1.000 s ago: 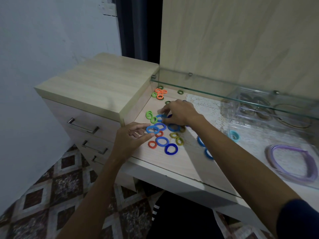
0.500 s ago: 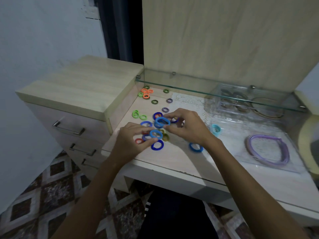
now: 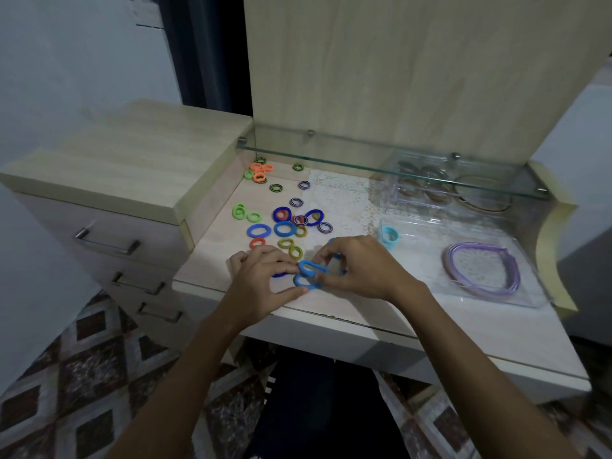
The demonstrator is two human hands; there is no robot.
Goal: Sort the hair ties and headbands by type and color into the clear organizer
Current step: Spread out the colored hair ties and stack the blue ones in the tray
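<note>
Two light blue fabric hair ties point(image 3: 309, 274), soft oval loops, sit stacked one just above the other between the person's hands, at the near edge of the pale wooden dressing table point(image 3: 331, 306). The left hand point(image 3: 261, 279) curls round them from the left, thumb under the lower loop and forefinger against the upper one. The right hand point(image 3: 361, 270) pinches them from the right with bent fingertips. Farther off lie scattered hair ties point(image 3: 284, 223) in blue, green, orange, olive and striped purple. To the far right stands the clear plastic organizer point(image 3: 427, 193), a purple headband point(image 3: 482, 273) lying nearer.
</note>
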